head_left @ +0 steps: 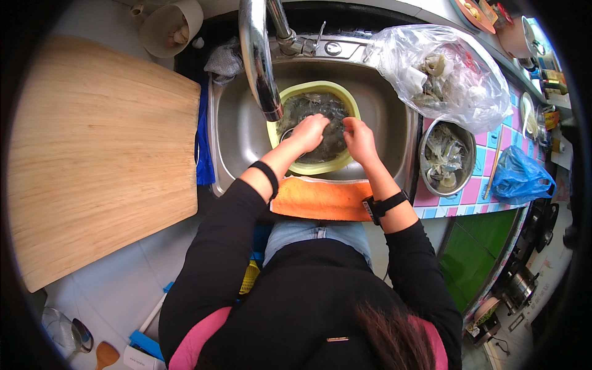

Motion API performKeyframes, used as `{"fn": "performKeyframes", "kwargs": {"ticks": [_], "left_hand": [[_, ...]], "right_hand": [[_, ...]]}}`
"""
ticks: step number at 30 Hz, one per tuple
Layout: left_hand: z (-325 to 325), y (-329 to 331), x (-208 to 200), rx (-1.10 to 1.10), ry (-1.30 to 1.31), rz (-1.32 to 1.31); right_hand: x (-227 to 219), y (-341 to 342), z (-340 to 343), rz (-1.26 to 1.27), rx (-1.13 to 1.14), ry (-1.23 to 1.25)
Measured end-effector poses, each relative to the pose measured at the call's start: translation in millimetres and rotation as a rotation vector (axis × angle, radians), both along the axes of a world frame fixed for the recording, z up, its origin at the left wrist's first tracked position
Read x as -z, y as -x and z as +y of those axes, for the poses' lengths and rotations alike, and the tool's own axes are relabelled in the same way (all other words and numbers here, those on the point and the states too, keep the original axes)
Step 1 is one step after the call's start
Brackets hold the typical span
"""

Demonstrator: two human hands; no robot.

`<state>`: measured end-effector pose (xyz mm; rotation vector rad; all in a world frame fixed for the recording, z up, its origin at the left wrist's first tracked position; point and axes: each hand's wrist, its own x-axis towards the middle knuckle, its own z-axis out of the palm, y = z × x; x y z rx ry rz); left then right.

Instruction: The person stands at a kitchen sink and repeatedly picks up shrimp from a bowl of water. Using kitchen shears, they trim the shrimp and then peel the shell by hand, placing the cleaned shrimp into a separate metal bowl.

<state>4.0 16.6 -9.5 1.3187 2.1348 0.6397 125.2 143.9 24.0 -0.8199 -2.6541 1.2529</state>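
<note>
Reaching into the yellow basin [324, 167] in the sink [383, 111], 2 hands work over dark water in the head view. Clock directions run from the basin's middle.

Handling of the shrimp looks partway along: a heap sits in the metal bowl [470, 161] just past 3 o'clock, and what seem to be more lie in the clear bag [456, 74] between 2 and 3. Whatever is in the basin appears left to deal with, though the murky water hides how much.

The shrimp [444, 154] in the bowl point every which way, sharing no long axis; those under water are too blurred to read. The basin is near round, so it points nowhere.

The left hand [310, 132], near the basin's middle, has loosely bent fingers with hidden tips; I cannot tell whether they hold anything. The right hand [359, 140], towards 4 o'clock, has half-curled fingers, their grip also unclear.
</note>
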Motion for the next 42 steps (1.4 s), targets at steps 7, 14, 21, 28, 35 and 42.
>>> {"fn": "performKeyframes", "kwargs": {"ticks": [7, 14, 21, 28, 35, 42], "left_hand": [[39, -27, 19, -0.311, 0.217, -0.136], [23, -8, -17, -0.625, -0.045, -1.132], [-2, 3, -76, -0.632, -0.233, -0.917], [-10, 5, -113, 0.062, -0.564, 0.314], [-10, 10, -123, 0.156, -0.555, 0.339], [-6, 4, -129, 0.231, -0.572, 0.397]], "right_hand": [[-11, -18, 15, -0.034, 0.079, 0.298], [-9, -10, -4, 0.062, 0.101, 0.493], [-40, 9, -15, 0.004, -0.11, 0.432], [-63, 1, -6, -0.075, -0.154, 0.784], [-81, -4, 5, -0.076, -0.281, 0.86], [-89, -4, 6, -0.128, -0.247, 0.881]]}}
